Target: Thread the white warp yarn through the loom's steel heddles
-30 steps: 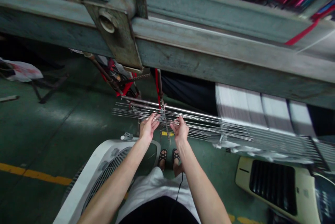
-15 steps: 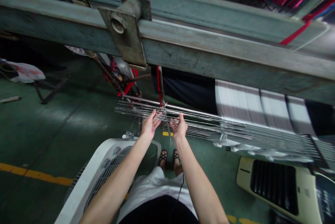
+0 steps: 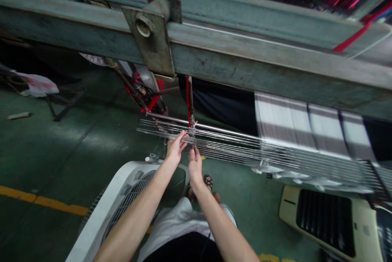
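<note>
A bundle of long thin metal rods [image 3: 226, 144] runs across in front of me, slanting down to the right. Several rods pass through a small grey metal bracket [image 3: 192, 134] below an upright post [image 3: 191, 103]. My left hand [image 3: 177, 147] grips the rods just left of this bracket, thumb above and fingers below. Close under the bracket, my right hand [image 3: 195, 166] has its fingertips pinched together. Whatever they hold there is too small to make out. White threads [image 3: 281, 119] stretch down behind the rods at the right.
A heavy green steel beam [image 3: 245, 56] with a pipe bracket [image 3: 151, 35] crosses above the rods. A white fan housing [image 3: 122, 176] stands at my left. A cream-coloured machine with a black ribbed panel [image 3: 286, 213] sits low at the right. Black cloth [image 3: 223, 103] hangs behind.
My right hand has left the rods to the right of the bracket and moved left and down, to just under the bracket. My left hand stays on the rods. The view has shifted slightly.
</note>
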